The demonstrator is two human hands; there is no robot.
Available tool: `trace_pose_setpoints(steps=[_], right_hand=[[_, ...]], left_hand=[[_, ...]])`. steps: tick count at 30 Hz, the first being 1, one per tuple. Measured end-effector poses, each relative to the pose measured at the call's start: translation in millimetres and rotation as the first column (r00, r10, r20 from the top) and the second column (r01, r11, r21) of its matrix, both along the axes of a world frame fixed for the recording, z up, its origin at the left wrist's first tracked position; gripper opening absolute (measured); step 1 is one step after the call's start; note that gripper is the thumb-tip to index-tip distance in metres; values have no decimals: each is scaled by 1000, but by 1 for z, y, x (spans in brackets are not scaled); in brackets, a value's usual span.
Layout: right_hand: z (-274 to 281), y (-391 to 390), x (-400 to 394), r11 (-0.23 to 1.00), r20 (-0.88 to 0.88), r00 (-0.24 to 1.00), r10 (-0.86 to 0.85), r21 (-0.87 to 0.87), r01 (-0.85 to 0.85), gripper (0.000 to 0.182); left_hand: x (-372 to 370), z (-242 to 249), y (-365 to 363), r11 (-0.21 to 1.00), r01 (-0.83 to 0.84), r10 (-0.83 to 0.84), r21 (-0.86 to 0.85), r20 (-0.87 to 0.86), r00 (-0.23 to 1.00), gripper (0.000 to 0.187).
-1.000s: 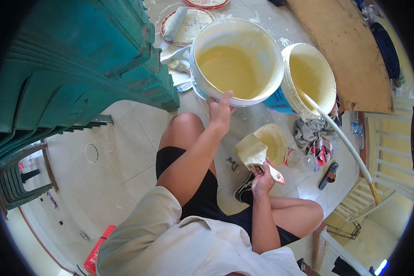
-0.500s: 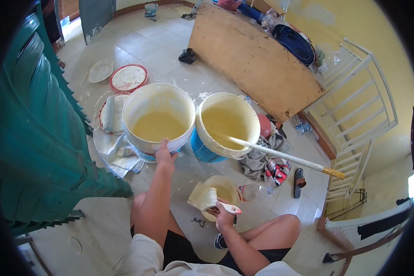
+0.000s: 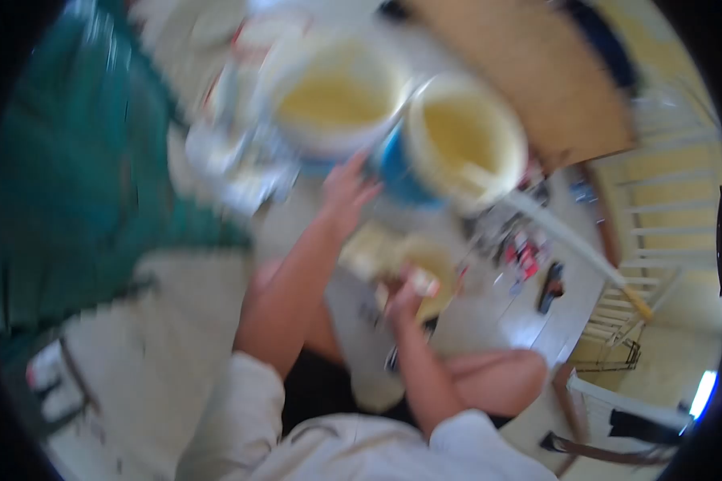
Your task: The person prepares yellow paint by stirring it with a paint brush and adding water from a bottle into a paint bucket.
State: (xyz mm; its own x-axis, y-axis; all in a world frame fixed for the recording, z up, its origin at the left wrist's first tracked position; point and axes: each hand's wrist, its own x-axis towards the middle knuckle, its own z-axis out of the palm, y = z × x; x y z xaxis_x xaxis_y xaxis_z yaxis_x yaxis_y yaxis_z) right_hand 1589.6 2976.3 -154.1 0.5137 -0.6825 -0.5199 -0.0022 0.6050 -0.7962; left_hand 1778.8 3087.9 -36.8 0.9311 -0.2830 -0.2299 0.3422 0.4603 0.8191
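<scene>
The view is blurred by motion. My left hand (image 3: 350, 195) is just below the large white bucket (image 3: 269, 96), near the blue bucket (image 3: 393, 164); its fingers are smeared. My right hand (image 3: 403, 301) is closed round the handle of a wide brush (image 3: 369, 247) with pale bristles. The brush lies over the left side of a small bucket (image 3: 449, 276). Yellow paint shows inside both large buckets. A long white pole (image 3: 565, 234) leans out of the blue one.
Stacked green chairs (image 3: 96, 176) stand on the left. A wooden board (image 3: 529, 80) lies at the upper right, with a white metal frame (image 3: 666, 200) beside it. Cloths (image 3: 497, 228) and a sandal (image 3: 551, 287) are on the floor to the right.
The camera view has shifted and tilted, so the buckets appear higher and further right. My left hand has come away from the large white bucket's rim. My right hand keeps the brush.
</scene>
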Motion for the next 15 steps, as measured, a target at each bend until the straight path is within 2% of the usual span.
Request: trace_pose_setpoints(steps=[1, 2, 4, 6, 9, 11, 15], right_hand=[[31, 6, 12, 966, 112, 960, 257, 8, -259, 38], [19, 8, 18, 980, 87, 987, 133, 135, -144, 25], [18, 25, 29, 963, 68, 988, 139, 225, -151, 26], [4, 34, 47, 879, 358, 830, 427, 49, -474, 29], [-26, 57, 65, 867, 329, 858, 394, 177, -466, 28], [-43, 77, 88, 846, 310, 878, 365, 282, -452, 28], [-69, 120, 142, 787, 284, 913, 292, 472, -398, 28]], left_hand=[[-13, 28, -7, 991, -133, 122, -9, -337, 934, 68], [-30, 25, -11, 989, -137, 145, 56, -201, 969, 68], [-69, 18, -21, 972, -147, 137, 182, 66, 988, 60], [-81, 11, -20, 958, -154, 126, 242, 128, 984, 53], [-82, 13, -12, 934, -192, 128, 303, 218, 967, 42], [-76, 23, -5, 863, -297, 128, 409, 392, 911, 39], [-77, 35, -4, 859, -390, 209, 332, 468, 858, 41]])
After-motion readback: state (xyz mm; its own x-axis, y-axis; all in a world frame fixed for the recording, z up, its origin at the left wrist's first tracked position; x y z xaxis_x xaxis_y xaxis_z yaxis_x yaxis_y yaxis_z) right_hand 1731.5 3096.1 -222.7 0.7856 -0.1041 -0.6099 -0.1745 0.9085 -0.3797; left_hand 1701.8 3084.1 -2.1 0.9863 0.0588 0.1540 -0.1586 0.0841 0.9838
